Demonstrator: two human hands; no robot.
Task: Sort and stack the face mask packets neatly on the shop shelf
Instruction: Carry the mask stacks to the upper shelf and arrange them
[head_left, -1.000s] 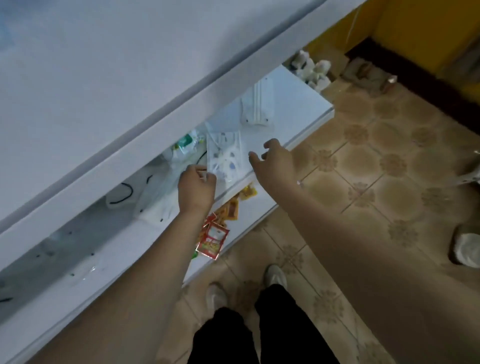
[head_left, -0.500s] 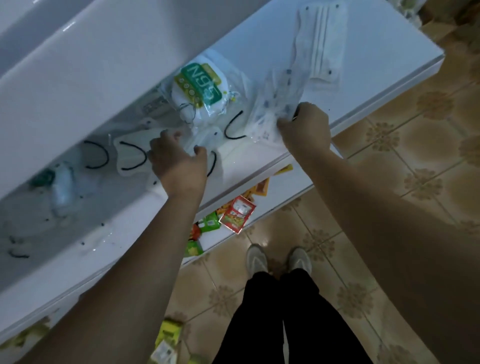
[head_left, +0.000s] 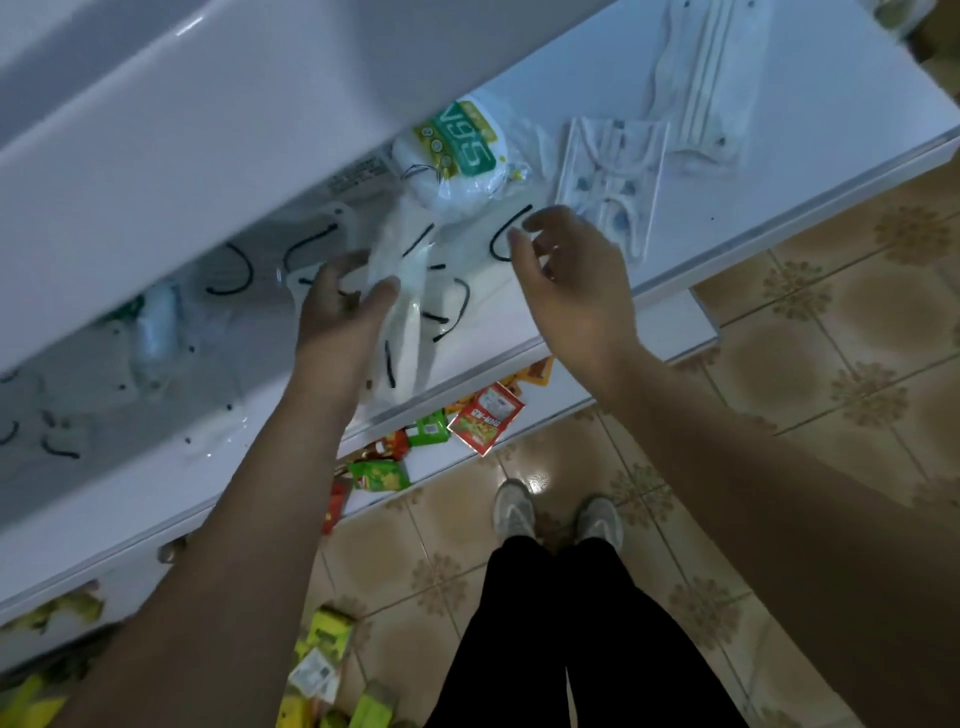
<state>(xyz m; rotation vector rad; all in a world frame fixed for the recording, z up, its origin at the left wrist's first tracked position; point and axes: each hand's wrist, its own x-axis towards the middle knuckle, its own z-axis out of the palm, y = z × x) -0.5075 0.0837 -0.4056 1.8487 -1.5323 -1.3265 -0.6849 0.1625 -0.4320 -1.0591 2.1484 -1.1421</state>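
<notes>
The white shop shelf (head_left: 810, 171) holds many face mask packets. The green N95 packet (head_left: 460, 156) sits near the middle of the shelf, half under the shelf above it.

The left hand (head_left: 337, 322) is in front of the green N95 packet. Its grip is on a clear packet (head_left: 402, 312) with a white mask and black ear loops inside. The thumb is on one side and the fingers on the other, so the hand pinches the top of it. The packet hangs down toward the front edge of the shelf.

The right hand (head_left: 576, 280) is to the right of the green N95 packet, above the shelf. Its grip is let go: the fingers are loosely bent and hold nothing. A black ear loop (head_left: 506, 234) lies just beside its fingertips.

Just right of that hand lies a flat packet of printed masks (head_left: 610, 182). Past it, farther from the green N95 packet, lies a packet of white pleated masks (head_left: 706, 88).

More clear mask packets (head_left: 228, 270) lie to the left of the green N95 packet, deep under the upper shelf.

Below the shelf, red and green snack packets (head_left: 483, 418) stick out from a lower shelf. Two grey shoes (head_left: 556, 519) stand on the tiled floor (head_left: 831, 364).
</notes>
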